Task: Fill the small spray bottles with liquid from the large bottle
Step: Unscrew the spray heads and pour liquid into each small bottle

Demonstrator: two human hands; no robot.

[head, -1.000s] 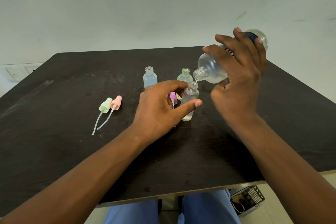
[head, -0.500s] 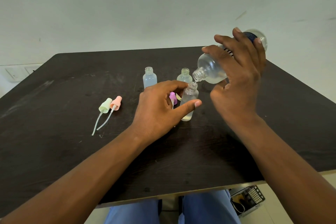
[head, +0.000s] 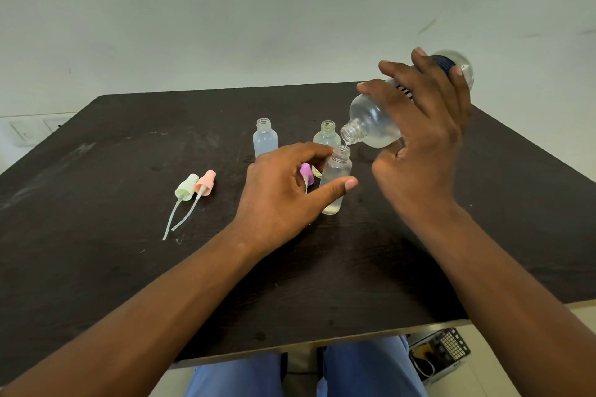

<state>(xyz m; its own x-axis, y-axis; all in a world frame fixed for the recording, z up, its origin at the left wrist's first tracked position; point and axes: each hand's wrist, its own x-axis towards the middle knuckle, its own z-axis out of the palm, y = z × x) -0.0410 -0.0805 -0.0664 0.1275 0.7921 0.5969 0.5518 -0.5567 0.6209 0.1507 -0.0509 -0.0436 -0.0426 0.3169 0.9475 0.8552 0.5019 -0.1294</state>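
A dark brown, scuffed wooden worktop (head: pixel 96 267) carries everything. Toward its left edge lie a pale green spray cap (head: pixel 186 187) and a pink spray cap (head: pixel 205 183), touching, their thin dip tubes trailing toward the near edge. Near the middle stand three small clear plastic bottles, uncapped: a bluish one (head: pixel 265 138), a yellowish one (head: pixel 326 136) toward the far edge, and a third (head: pixel 335 180) nearer, with a purple spray cap (head: pixel 306 172) lying just beside it.

large bottle (head: pixel 371 124) tilted, small bottle (head: pixel 335 177) upright

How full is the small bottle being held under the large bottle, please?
Nearly empty: the small bottle shows liquid only near its base, while the large bottle tips over its neck.
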